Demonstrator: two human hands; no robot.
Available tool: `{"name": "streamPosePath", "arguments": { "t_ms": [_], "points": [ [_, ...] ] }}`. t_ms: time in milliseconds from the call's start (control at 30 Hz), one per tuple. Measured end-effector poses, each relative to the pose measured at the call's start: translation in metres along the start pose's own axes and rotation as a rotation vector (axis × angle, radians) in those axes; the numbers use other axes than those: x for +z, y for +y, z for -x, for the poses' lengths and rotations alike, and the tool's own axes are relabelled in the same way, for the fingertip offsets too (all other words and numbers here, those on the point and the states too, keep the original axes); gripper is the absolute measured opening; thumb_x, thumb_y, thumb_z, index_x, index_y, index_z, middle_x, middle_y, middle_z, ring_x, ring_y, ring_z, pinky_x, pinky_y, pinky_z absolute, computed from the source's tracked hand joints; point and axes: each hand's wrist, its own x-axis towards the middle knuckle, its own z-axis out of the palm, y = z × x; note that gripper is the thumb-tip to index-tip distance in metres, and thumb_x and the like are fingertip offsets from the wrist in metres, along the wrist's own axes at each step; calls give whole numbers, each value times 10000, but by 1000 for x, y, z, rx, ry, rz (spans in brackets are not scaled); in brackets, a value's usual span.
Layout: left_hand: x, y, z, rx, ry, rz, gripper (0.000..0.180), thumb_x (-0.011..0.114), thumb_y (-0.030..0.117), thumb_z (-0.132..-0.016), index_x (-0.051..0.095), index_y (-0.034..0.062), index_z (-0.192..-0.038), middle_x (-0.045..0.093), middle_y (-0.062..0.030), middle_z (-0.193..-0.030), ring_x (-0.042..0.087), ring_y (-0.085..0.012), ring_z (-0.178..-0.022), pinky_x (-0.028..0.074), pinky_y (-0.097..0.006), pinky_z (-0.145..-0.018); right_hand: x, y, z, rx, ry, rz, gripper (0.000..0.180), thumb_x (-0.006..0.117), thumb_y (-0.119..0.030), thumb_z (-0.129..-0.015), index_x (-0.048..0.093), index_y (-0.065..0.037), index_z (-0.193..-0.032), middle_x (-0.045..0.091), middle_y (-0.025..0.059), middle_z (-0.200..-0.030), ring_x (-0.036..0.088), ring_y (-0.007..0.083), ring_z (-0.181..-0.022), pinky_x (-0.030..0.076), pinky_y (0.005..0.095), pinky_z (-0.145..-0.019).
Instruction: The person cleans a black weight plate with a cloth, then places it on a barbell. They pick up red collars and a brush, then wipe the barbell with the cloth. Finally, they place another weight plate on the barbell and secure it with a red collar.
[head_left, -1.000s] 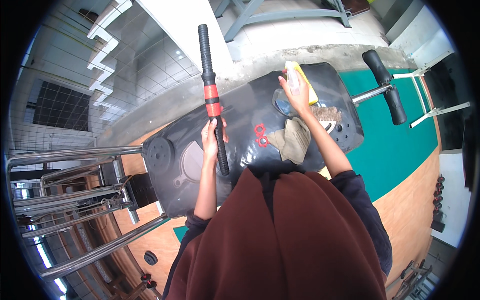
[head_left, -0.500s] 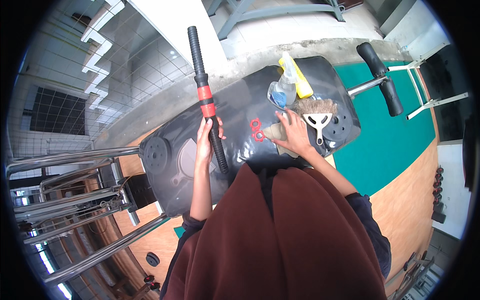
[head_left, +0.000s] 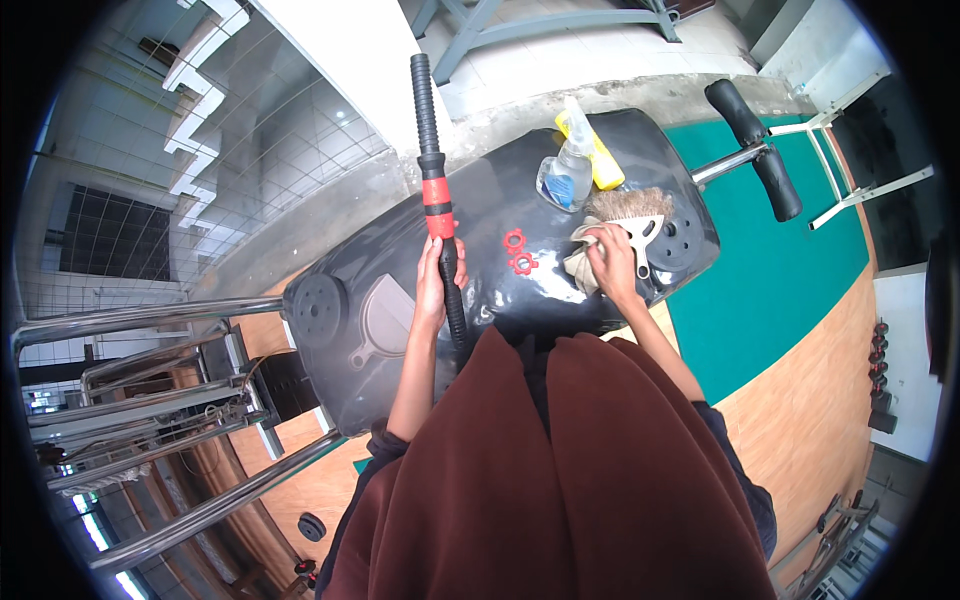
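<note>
Black-and-red bar (head_left: 438, 195) stands aslant over the left half of the black worktop (head_left: 490, 185), its ribbed upper end pointing away from the person; the left grip (head_left: 430, 285) is closed around its black lower part, thumb and fingers wrapped just below the red band; the right grip (head_left: 612, 262) has its fingers curled in on a bunched, pale cloth (head_left: 580, 268), just beside the brush (head_left: 630, 208); whether the cloth is lifted, I cannot tell; two red collars (head_left: 521, 263) lie between the hands; beyond the cloth, a clear spray bottle (head_left: 568, 182) sits against a yellow bottle (head_left: 603, 165); a round black plate (head_left: 314, 308) lies at the worktop's left end, near a grey dustpan (head_left: 385, 325).
</note>
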Motion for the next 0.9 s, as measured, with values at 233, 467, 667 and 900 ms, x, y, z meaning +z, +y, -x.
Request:
{"name": "streamPosePath", "arguments": {
  "t_ms": [233,467,667,900],
  "points": [
    [10,-3,14,-35,-60,-117,365,344,328,-985,419,42,-1199,484,-16,-745,382,-44,-449,333,-192,-415,-40,-87,-29,59,527,-409,206,547,69,-747,597,-24,-924,553,116,-997,518,236,-973,397,327,-862],
    [36,24,36,-141,-369,-267,341,472,268,-948,429,60,-1215,478,1,-700,386,-35,-457,335,-179,-426,-39,-168,-118,176,253,-1207,761,742,-204,-725,297,-41,-1320,476,129,-1194,453,211,-1135,359,317,-960],
    [31,68,47,-227,-374,-527,284,483,267,-945,480,73,-1152,454,34,-662,372,-25,-461,327,-175,-428,-59,-173,-118,412,-76,-1531,326,672,-76,-738,537,-3,-1026,613,70,-867,612,157,-767,502,272,-691],
    [30,77,43,-569,-660,-17,380,406,374,-959,469,23,-1088,411,8,-657,329,-14,-423,269,-152,-353,-85,-170,-119,337,210,-1557,456,640,13,-704,473,-15,-1128,577,69,-926,591,170,-829,480,275,-730]
  ]
}}
